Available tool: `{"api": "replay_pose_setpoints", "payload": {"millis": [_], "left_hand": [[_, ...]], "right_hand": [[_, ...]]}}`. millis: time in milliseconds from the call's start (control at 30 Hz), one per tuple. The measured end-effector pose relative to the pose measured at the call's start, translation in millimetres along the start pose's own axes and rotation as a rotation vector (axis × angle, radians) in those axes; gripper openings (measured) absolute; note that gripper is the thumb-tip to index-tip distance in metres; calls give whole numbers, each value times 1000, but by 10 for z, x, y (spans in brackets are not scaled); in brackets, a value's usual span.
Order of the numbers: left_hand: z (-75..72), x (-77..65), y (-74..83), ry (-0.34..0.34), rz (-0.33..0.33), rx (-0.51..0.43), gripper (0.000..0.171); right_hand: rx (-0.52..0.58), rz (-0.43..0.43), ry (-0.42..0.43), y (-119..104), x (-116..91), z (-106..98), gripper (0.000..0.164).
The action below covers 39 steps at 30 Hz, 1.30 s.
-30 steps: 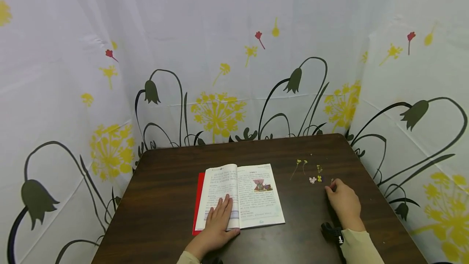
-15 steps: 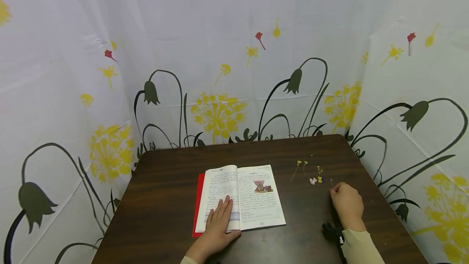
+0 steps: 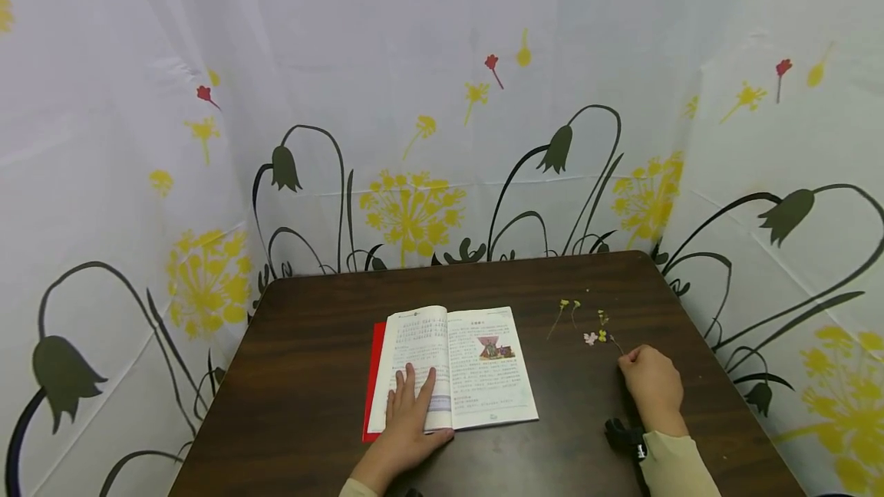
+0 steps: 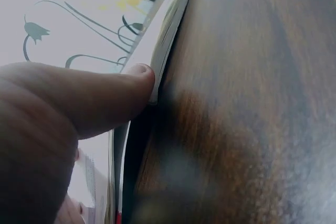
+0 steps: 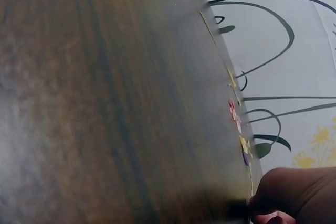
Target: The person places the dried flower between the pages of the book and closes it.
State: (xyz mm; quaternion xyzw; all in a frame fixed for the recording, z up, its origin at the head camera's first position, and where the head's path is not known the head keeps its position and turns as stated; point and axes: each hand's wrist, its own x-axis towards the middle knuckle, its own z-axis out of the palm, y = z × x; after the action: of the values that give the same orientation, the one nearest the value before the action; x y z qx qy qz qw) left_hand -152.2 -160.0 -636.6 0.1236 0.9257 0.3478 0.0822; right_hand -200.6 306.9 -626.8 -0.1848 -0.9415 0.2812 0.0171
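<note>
An open book (image 3: 490, 390) with printed pages lies on the dark wooden table. My left hand (image 3: 407, 424) rests on its left page, fingers spread, with the thumb (image 4: 115, 95) at the book's lower edge in the left wrist view. Over on the right, my right hand (image 3: 651, 382) pinches the lower end of a thin-stemmed dried flower (image 3: 617, 344) between thumb and index finger. That stem slants up and left towards a small yellow-and-purple flower (image 5: 244, 148). Beside it lies a pink flower (image 3: 590, 338).
Thin-stemmed yellow dried flowers (image 3: 556, 318) lie between the book and the pink flower. A small yellow sprig (image 3: 603, 317) sits farther back. Red material (image 3: 377, 351) shows under the book's left side. A flower-patterned curtain (image 3: 428, 98) surrounds the table's back and sides.
My right hand has drawn back slightly from the flowers, and the pinched stem now shows longer and tilted left. The left hand's fingers have spread wider on the page.
</note>
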Motion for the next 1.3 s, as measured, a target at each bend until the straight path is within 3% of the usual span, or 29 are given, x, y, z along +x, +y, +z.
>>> {"api": "replay_pose_setpoints", "payload": {"millis": [233, 433, 667, 933, 1133, 1300], "left_hand": [[-2, 17, 35, -8, 20, -18, 112], [4, 56, 39, -33, 22, -24, 112], [16, 74, 40, -49, 20, -26, 112], [-24, 3, 13, -61, -20, -37, 113], [-37, 10, -12, -56, -22, -38, 113], [-37, 22, -25, -47, -17, -30, 113]], "right_hand": [[116, 68, -29, 76, -20, -70, 33], [281, 125, 75, 169, -33, -85, 39], [470, 140, 182, 251, -11, -41, 30], [470, 54, 202, 137, -19, 65, 36], [515, -68, 352, -159, -79, 237, 10], [549, -211, 357, -448, -133, 399, 5]]}}
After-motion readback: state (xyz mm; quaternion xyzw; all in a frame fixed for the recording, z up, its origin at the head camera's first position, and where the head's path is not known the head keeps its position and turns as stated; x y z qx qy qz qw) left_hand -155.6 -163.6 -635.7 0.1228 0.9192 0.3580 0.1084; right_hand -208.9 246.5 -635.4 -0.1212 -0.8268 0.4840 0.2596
